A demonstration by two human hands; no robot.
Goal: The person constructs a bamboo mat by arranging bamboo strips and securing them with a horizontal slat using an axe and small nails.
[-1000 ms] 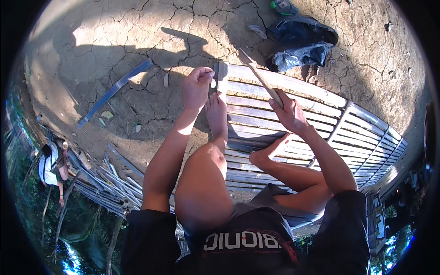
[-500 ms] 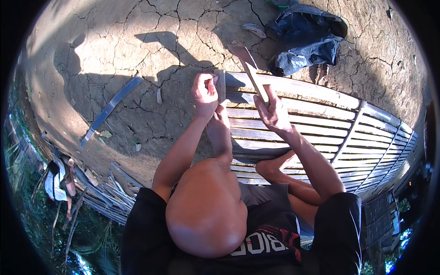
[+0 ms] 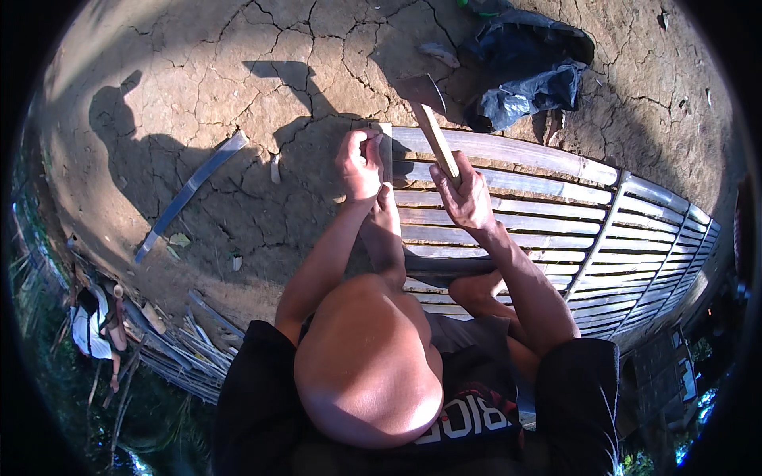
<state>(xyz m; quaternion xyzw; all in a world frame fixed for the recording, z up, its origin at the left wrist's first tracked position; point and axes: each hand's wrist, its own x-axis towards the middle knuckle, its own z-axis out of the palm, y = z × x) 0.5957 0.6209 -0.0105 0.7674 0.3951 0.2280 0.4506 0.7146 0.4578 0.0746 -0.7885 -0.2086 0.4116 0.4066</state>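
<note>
Now, left hand: left hand [image 3: 359, 165] is closing its fingers around the near end of a slat [image 3: 386, 151] at the 9 o'clock edge of the bamboo panel [image 3: 556, 230]; grip clamped on the slat end.
Right hand: right hand [image 3: 466, 194] is wrapping around the wooden handle of a big knife [image 3: 432, 131]; grip clamped on the handle, blade pointing toward 12 o'clock over the cracked dirt ground [image 3: 238, 79].
Change: both hands are sitting closer together than a second ago, and the knife is standing nearer the slat end the left hand is pinching.
Meaning: as a judgement, the blade is being lined up on that slat end, so trimming or splitting looks close.
Panel: lying flat on the ground, under the person's bare foot [image 3: 386, 214].
Around: a loose strip [image 3: 190, 194] is lying at 9 o'clock; dark bags [image 3: 528, 75] are lying at 1 o'clock.
</note>
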